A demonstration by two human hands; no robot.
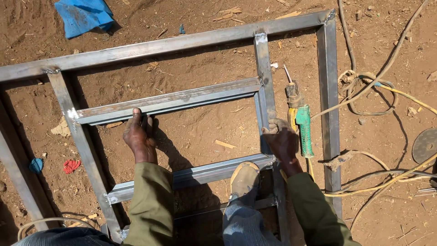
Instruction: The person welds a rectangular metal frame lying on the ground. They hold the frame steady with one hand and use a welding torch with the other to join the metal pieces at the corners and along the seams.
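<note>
Steel frame [182, 43] of welded square tubing lies flat on the red dirt under both my hands. My left hand [139, 136] rests on the upper inner crossbar [168, 101], fingers curled over its near edge and pressing it. My right hand [282, 139] grips the inner upright [265, 91] where it runs down toward the lower crossbar [191, 175]; I think the fingers wrap round the tube, though the back of the hand hides them. Just right of that hand lies a green-handled electrode holder [302, 123] with a rod sticking out, its yellow cable [387, 182] trailing off to the right. My shoe [244, 178] stands on the lower crossbar between my hands. Far up left of my left hand lies a blue cloth [84, 16].
</note>
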